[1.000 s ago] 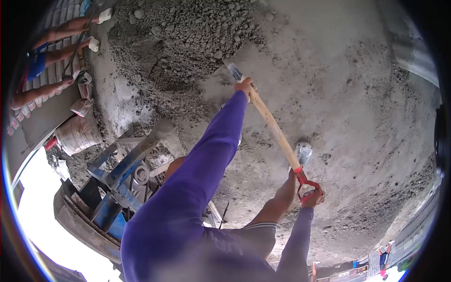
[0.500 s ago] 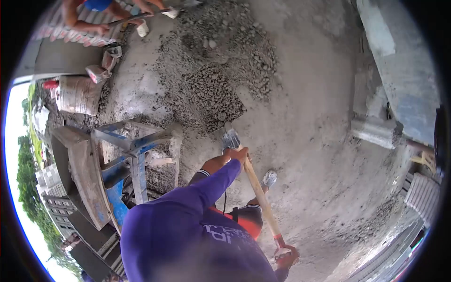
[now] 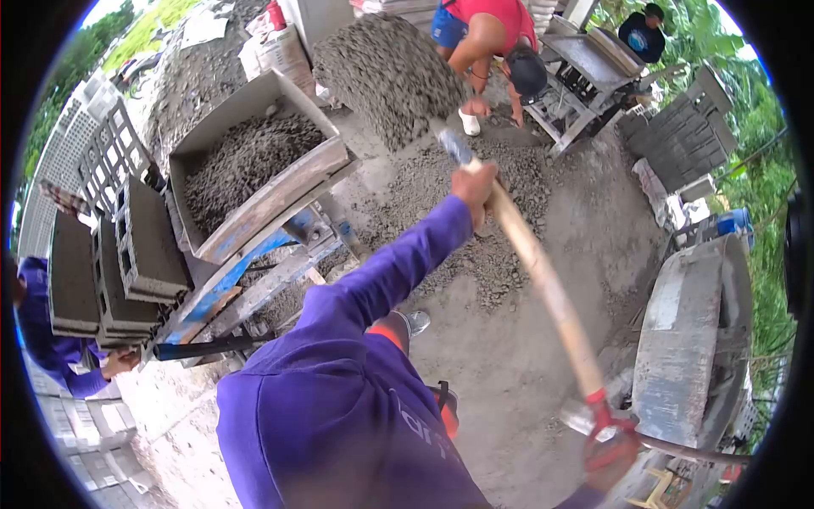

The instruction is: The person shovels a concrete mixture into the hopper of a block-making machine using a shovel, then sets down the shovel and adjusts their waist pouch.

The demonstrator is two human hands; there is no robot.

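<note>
A shovel [image 3: 543, 263] with a pale wooden shaft and red grip slants across the middle of the head view. Low on the shaft, close to the metal socket, my left hand [image 3: 476, 191] is wrapped round the wood. My right hand [image 3: 612, 458], blurred by motion, is closed on the red grip at the lower right. A heap of wet grey mix [image 3: 386, 81] is in the air at the shovel's far end and hides the blade. Left of it stands a box-shaped hopper [image 3: 280, 199], partly filled with the same mix.
Grey hollow blocks [image 3: 148, 242] stand left of the hopper, beside a co-worker's purple sleeve [image 3: 52, 331]. A co-worker in red [image 3: 492, 17] bends over at the top; another person [image 3: 642, 38] is farther right. Loose mix [image 3: 500, 246] covers the ground. A worn metal barrow-like panel [image 3: 678, 339] stands right.
The shovel has come up from the mix on the ground, now loaded, with both hands still on it. My view has tilted up, bringing the hopper and co-workers into sight.
</note>
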